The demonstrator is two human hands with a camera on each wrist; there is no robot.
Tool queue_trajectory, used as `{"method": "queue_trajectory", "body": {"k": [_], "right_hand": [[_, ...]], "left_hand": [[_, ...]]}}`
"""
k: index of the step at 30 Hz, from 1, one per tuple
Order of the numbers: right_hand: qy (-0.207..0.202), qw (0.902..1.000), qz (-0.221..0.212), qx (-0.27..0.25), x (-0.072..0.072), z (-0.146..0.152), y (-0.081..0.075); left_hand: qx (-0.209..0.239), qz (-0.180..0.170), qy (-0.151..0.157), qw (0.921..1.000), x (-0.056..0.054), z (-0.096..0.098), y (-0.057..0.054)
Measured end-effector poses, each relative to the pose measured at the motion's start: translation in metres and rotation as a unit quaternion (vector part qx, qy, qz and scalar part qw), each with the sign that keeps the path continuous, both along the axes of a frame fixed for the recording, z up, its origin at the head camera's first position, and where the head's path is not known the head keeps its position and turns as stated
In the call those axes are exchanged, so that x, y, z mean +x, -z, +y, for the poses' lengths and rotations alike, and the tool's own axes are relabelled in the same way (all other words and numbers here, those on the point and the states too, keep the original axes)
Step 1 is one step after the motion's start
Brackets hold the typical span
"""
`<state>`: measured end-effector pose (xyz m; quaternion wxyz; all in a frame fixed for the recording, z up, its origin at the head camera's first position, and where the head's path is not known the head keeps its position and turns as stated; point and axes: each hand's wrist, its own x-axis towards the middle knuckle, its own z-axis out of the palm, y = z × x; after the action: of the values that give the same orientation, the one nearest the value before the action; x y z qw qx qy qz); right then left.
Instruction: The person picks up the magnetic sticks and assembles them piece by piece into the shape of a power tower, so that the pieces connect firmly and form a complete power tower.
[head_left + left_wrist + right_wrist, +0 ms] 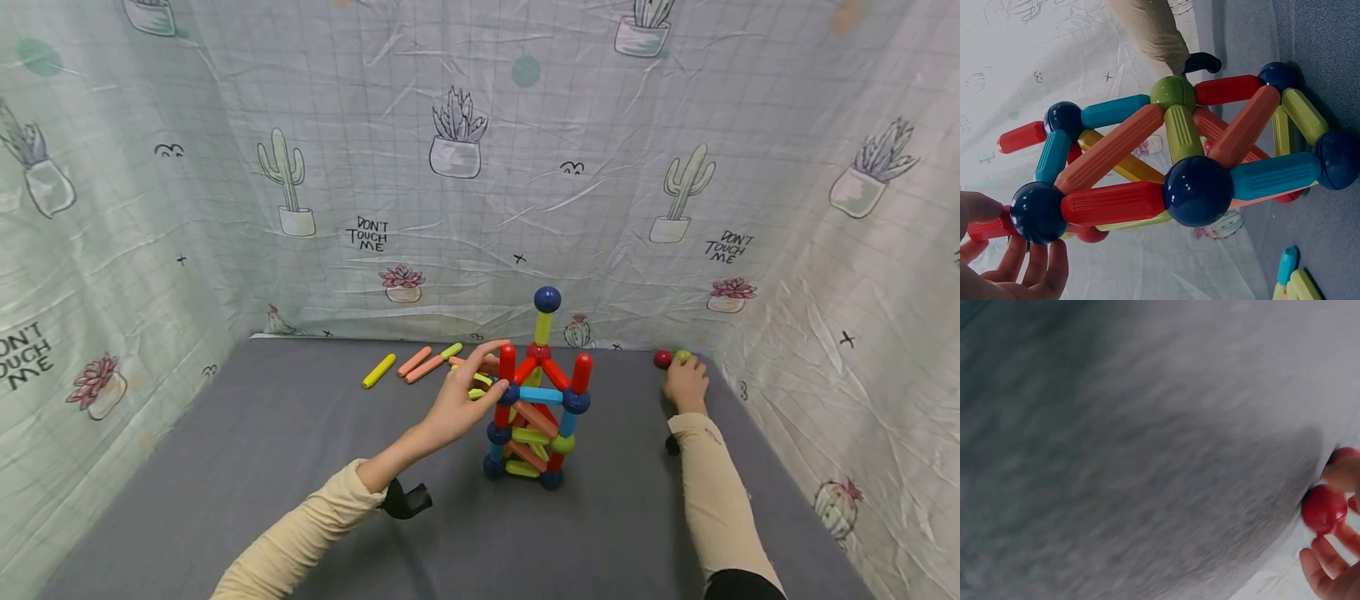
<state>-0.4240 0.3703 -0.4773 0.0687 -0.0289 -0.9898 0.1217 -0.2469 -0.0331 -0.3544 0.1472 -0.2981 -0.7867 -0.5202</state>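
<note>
A tower [536,393] of coloured building sticks and balls stands upright, with a dark blue ball [547,299] at its peak. My left hand [453,404] grips its upper left corner. In the left wrist view, thumb and fingers lie around a red stick [988,229] and the blue ball [1038,212] beside it. Far to the right, my right hand [686,385] reaches to loose balls near the wall. The right wrist view has a red ball [1324,509] between thumb and fingers. Another red ball [663,359] lies left of that hand, and a green ball [682,356] shows at its fingertips.
Left of the tower lie loose sticks: a yellow stick [378,371], a salmon stick [415,362] and several others partly behind my left hand. A printed cloth [495,217] encloses the grey table [300,433] at the back and sides.
</note>
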Motion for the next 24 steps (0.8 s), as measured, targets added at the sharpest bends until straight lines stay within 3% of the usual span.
{"method": "queue_trajectory", "body": {"k": [6, 10, 13, 16, 20, 24], "right_hand": [[0.004, 0.9998, 0.015, -0.013, 0.006, 0.004, -0.007], [-0.021, 0.992, 0.089, -0.086, 0.011, -0.019, -0.037], [-0.075, 0.9686, 0.15, -0.184, 0.023, -0.05, -0.076], [-0.153, 0.9375, 0.194, -0.245, 0.048, -0.087, -0.123], [-0.283, 0.9008, 0.217, -0.248, 0.095, -0.137, -0.184], [-0.419, 0.8589, 0.215, -0.201, 0.133, -0.176, -0.216]], "left_hand": [[0.004, 0.004, 0.001, 1.0, -0.001, 0.0, 0.0], [0.008, 0.005, -0.003, 1.0, 0.0, -0.001, -0.001], [0.009, 0.005, -0.006, 0.9999, 0.007, 0.0, -0.008], [0.008, -0.005, -0.007, 0.9999, 0.016, 0.0, -0.019], [0.008, -0.027, -0.005, 0.9996, 0.022, 0.0, -0.025], [0.021, -0.051, 0.003, 0.9985, 0.012, -0.001, -0.014]]}}
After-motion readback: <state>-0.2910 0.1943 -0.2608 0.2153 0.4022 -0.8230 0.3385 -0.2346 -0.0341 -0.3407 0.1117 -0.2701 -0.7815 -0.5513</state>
